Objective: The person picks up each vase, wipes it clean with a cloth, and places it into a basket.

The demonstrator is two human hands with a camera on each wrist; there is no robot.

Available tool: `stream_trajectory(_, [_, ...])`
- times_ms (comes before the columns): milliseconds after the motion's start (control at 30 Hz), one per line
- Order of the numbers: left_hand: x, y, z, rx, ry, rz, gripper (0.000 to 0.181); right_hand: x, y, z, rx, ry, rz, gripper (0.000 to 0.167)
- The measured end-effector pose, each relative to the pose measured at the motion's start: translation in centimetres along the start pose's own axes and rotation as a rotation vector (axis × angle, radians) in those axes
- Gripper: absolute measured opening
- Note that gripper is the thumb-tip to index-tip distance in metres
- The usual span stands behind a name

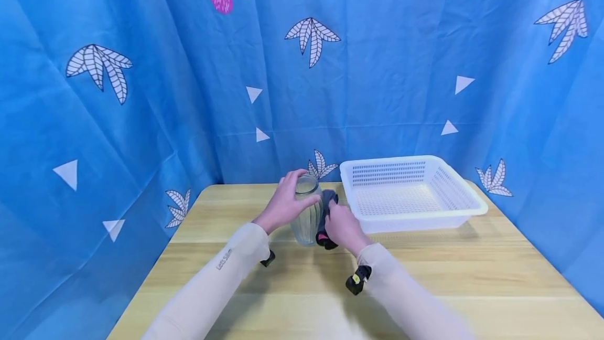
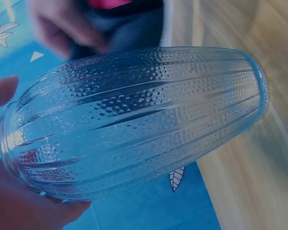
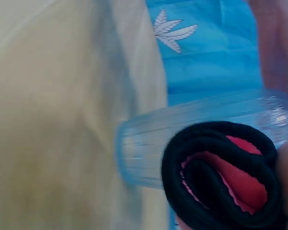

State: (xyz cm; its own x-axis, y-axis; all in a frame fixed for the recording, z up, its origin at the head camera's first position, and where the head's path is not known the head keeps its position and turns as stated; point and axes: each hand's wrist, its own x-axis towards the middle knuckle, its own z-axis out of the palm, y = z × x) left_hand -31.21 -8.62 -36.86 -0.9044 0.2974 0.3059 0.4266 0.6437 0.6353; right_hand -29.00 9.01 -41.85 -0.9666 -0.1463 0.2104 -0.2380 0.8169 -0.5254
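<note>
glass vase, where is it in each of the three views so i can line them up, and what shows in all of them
Head: the glass vase is near the centre, below the middle.
Left wrist: the glass vase lies sideways across most of the picture.
Right wrist: the glass vase runs from the middle to the right edge, partly hidden.
Shared landmark: the dark pink-lined roll.

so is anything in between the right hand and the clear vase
Yes, the rolled dark cloth with the pink inner side: the right hand holds it between itself and the side of the clear vase. Nothing else visible stands between them; the left hand grips the vase near its rim.
</note>
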Motion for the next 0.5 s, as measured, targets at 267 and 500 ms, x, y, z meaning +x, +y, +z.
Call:
stream_trajectory(267, [-0.3, -0.7, 0.4, -0.018, 0.011, -0.003, 0.078, -0.8, 1.8, 2.7, -0.052, -0.164, 0.019, 0.024])
stream_trajectory(500, [0.0, -0.4, 0.4, -0.018, 0.031, 0.013, 0.077, -0.7, 1.6, 1.8, -0.029, -0.13, 0.001, 0.027])
